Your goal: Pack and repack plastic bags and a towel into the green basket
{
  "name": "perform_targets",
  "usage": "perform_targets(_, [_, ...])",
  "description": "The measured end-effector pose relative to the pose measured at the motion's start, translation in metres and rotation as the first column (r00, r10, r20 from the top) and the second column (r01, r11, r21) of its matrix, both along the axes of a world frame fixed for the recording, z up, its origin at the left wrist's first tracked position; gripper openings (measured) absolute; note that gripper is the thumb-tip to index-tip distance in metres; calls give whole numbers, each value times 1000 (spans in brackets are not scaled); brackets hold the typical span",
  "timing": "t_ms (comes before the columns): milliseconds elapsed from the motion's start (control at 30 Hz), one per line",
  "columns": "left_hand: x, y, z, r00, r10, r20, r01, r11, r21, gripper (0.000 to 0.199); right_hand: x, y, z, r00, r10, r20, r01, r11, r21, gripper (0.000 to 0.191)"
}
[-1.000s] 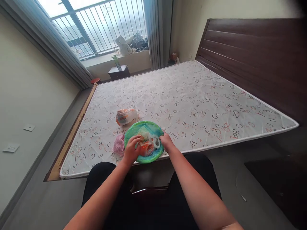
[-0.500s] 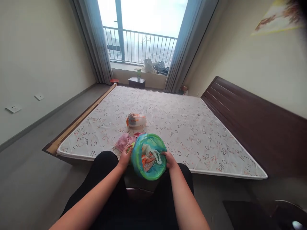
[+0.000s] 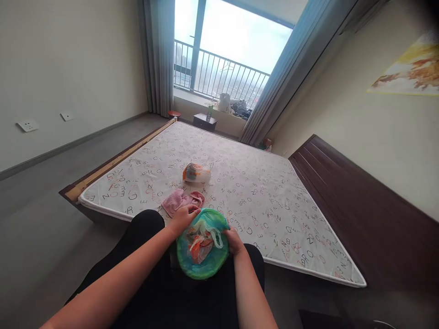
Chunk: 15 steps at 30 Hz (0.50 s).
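Observation:
A small green trash bin (image 3: pixel 215 268), lined with a blue-green plastic bag, is held between my knees with its mouth facing me. Inside lie crumpled orange and white plastic bags (image 3: pixel 200 246). My left hand (image 3: pixel 187 218) has its fingers closed at the upper left of the rim. At the right side of the rim, my right hand (image 3: pixel 233 238) grips the bin, thumb over the edge. Just beyond my left hand a pink cloth (image 3: pixel 176 201) rests on the mattress. Farther back sits a white and orange plastic bag (image 3: pixel 197 174) with something inside.
The letter-print mattress (image 3: pixel 247 178) stretches in front of me, with a dark headboard (image 3: pixel 343 183) on the right and a wooden bed rail (image 3: pixel 113 162) on the left. Past it stand a small nightstand (image 3: pixel 205 122) with a bottle and a red stool (image 3: pixel 173 114).
The bin has come lower and slightly left, closer to my body. My left hand has shifted from its side to the top of the rim. The view has tilted.

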<state>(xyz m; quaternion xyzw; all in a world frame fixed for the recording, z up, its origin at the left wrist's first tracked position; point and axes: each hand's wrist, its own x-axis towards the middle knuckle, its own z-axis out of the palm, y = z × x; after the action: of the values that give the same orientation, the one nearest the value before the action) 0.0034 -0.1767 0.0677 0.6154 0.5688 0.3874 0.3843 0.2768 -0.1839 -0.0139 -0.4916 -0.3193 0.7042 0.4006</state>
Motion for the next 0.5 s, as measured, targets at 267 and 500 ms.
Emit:
perform_targets(267, [-22,12,2,975,160,-157,-163,987,-6,17,2,3,-8,994,-66,89,65,998,17,42])
perform_targets(500, [10,-14,16,984,176,-20,-168,962,216,13,-25,-2,-10,941,-231,249,218,973,78,42])
